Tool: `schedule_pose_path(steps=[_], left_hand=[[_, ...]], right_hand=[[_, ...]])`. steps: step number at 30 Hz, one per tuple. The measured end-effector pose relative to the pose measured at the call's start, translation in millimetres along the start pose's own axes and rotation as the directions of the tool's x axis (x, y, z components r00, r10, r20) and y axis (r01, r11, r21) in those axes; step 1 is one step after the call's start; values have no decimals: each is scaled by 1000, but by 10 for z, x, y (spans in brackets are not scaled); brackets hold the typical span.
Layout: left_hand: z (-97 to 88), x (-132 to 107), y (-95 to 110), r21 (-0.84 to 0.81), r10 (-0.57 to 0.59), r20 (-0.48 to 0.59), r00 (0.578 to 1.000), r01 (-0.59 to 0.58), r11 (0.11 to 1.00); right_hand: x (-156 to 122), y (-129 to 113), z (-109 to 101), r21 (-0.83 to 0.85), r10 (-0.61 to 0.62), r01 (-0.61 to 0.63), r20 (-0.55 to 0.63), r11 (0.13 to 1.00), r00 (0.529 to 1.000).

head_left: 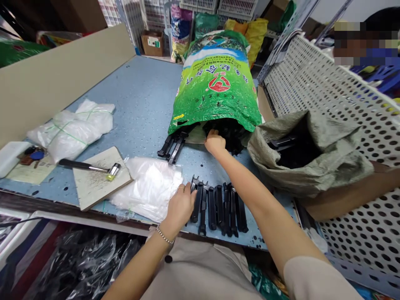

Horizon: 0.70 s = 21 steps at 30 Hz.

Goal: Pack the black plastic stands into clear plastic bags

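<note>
Your left hand point(179, 207) lies open, fingers against the row of black plastic pieces point(218, 208), which look light and stiff; take them by their long bodies. Your right hand point(215, 142) reaches the mouth of the green woven sack point(215, 83); its grip can't be told.

R hand point(215, 142) sits at mouth of green woven sack point(215, 83), which blocks fwd; grey-green sack point(312, 166) blocks its right. L hand point(179, 207): clear plastic bags point(146, 189) block left, row of black plastic pcs point(215, 208) blocks right. Free path: blue tabletop point(143, 104), ahead of L hand.
</note>
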<state>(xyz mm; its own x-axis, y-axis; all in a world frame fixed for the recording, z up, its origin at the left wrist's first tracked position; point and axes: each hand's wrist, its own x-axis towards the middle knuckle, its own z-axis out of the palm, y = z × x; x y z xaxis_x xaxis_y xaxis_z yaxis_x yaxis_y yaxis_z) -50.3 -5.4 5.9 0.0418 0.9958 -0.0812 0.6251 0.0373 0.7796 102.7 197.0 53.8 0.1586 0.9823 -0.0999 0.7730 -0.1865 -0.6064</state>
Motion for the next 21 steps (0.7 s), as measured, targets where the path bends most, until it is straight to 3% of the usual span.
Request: schedule_pose_path(steps=[3, 5, 6, 8, 10, 11, 12, 13, 14, 16, 17, 18, 19, 21], left_hand=[[-93, 85, 26, -93, 86, -27, 996, -88, 992], [-162, 175, 92, -306, 68, -64, 996, -84, 948], [-188, 222, 146, -461, 34, -56, 998, -56, 886], [-222, 302, 282, -765, -19, 47, 999, 48, 642], [-252, 334, 422, -913, 7, 208, 978, 192, 359], [-271, 327, 482, -927, 27, 270, 962, 253, 276], [-295, 306, 530, -925, 32, 306, 951, 290, 248], [-322, 274, 567, -914, 21, 323, 946, 306, 267], [-351, 235, 593, -897, -1, 326, 946, 309, 315], [-406, 154, 624, -850, -50, 309, 950, 299, 433], [-427, 118, 635, -825, -65, 307, 950, 299, 479], [-442, 87, 644, -803, -73, 313, 947, 305, 512], [-449, 63, 652, -786, -78, 321, 944, 311, 534], [-446, 31, 660, -759, -79, 332, 940, 316, 569]], right_hand=[[-175, 119, -188, 161, 21, -33, 74, 986, 997], [-462, 230, -249, 274, 12, -57, 162, 960, 987], [-652, 288, -247, 340, -3, -76, 228, 937, 974], [-1079, 395, -190, 460, -59, -134, 381, 878, 923], [-1477, 471, -117, 619, -235, -385, 687, 685, 688], [-1630, 492, -100, 612, -300, -424, 742, 668, 599], [-1739, 499, -106, 604, -337, -411, 760, 683, 556], [-1802, 494, -138, 593, -333, -326, 737, 737, 588], [-1822, 478, -192, 569, -314, -190, 667, 801, 675], [-1757, 424, -335, 426, -325, 139, 403, 894, 856], [-1692, 393, -401, 309, -379, 294, 268, 904, 885], [-1619, 363, -448, 184, -459, 429, 174, 884, 872], [-1544, 338, -469, 70, -545, 540, 124, 839, 829], [-1412, 312, -429, -82, -683, 693, 121, 716, 721]])
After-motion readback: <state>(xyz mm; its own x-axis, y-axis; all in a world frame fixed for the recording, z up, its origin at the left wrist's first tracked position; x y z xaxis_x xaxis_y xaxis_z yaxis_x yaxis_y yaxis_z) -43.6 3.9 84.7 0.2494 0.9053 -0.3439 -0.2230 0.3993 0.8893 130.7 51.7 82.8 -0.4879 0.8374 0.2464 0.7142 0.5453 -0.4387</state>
